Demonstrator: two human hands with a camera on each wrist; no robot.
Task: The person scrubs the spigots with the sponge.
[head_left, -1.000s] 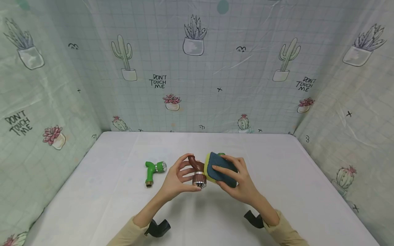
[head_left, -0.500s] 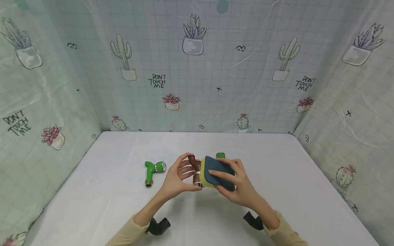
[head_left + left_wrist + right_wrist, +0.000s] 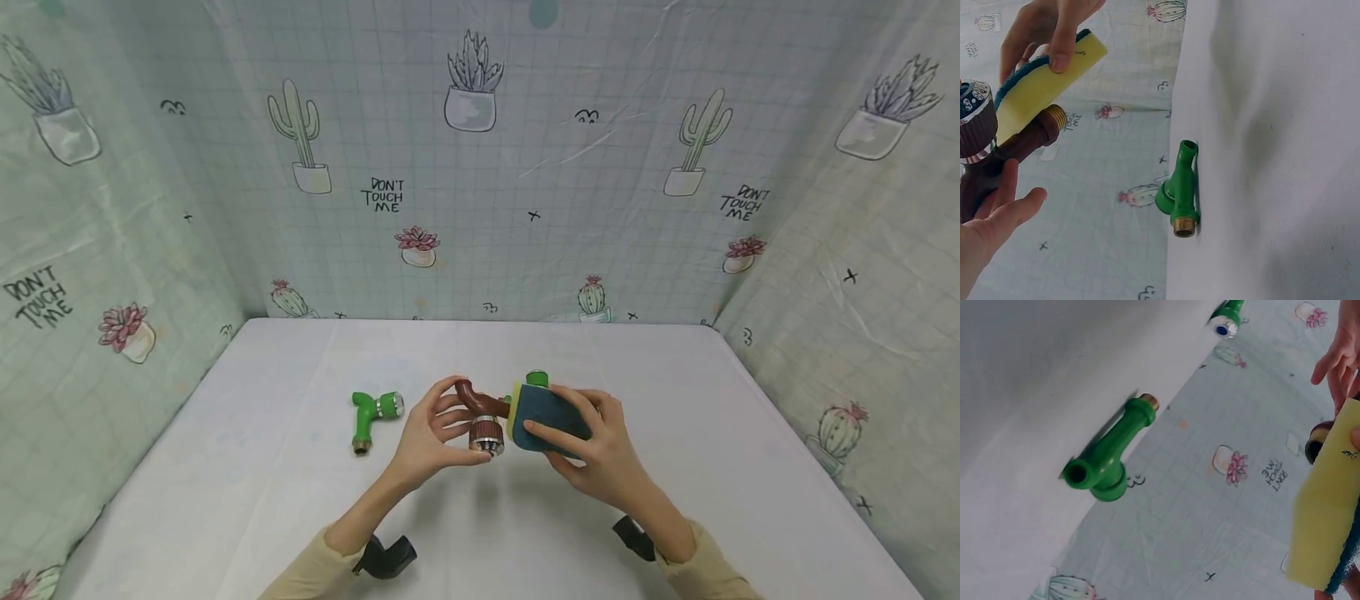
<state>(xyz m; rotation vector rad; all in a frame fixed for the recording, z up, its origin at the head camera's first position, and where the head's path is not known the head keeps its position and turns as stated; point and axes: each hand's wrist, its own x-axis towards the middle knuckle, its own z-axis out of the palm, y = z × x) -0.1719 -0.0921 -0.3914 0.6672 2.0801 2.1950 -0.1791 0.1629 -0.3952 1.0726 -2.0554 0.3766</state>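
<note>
My left hand point(image 3: 427, 437) grips a brown faucet point(image 3: 474, 398) with a ribbed, silver-trimmed knob, held above the table with the knob facing me. Its brass threaded end point(image 3: 1057, 117) shows in the left wrist view. In my right hand point(image 3: 603, 446) is a sponge point(image 3: 551, 421), yellow on one side and dark blue-green on the other. The yellow side lies against the faucet's straight pipe and covers its end in the head view. Behind the sponge stands a green faucet point(image 3: 537, 378), partly hidden; the left wrist view shows its brass end.
Another green faucet point(image 3: 365, 421) lies on the white table point(image 3: 300, 358), left of my left hand. A black curved piece point(image 3: 390, 557) shows beside my left wrist, and a similar black piece point(image 3: 633, 537) by the right. Cactus-printed cloth point(image 3: 480, 208) walls the back and sides.
The sponge first slid left across the faucet's knob, then moved back right onto the pipe, uncovering the knob. My left hand has stayed nearly still.
</note>
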